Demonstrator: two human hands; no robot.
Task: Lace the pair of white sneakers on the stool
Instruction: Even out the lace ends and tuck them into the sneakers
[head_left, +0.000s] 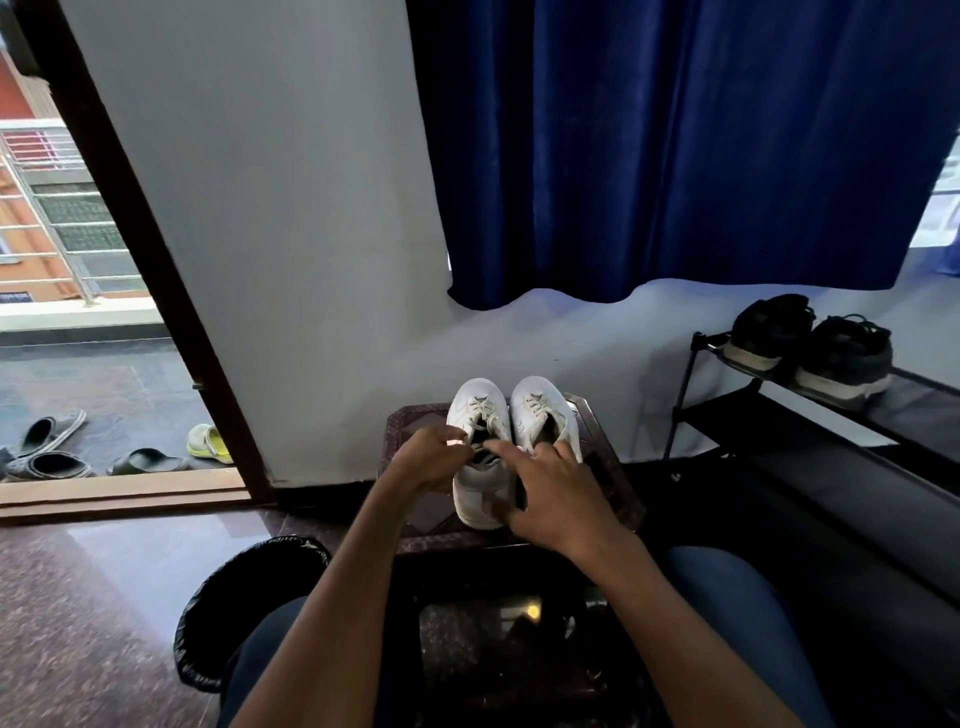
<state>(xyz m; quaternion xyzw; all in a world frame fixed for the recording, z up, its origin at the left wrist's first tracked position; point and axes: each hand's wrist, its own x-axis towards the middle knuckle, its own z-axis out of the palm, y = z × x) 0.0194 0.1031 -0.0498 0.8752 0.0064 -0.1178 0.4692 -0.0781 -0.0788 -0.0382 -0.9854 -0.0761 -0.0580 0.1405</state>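
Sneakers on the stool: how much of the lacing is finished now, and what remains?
Both sneakers stand side by side on the stool, with laces already crossing near the toes. The left hand pinches something at the left sneaker, probably its lace, and the right hand rests spread over its heel. The upper eyelets of this one look unfinished; the right sneaker is partly hidden.

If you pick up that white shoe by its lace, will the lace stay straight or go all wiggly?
Probably wiggly: the lace already lies in loose curves across the left sneaker, so it looks soft. The sneaker itself likely keeps its shape; its sides stand up unaided. It sits flat on the stool, so a gentle push should slide rather than tip it.
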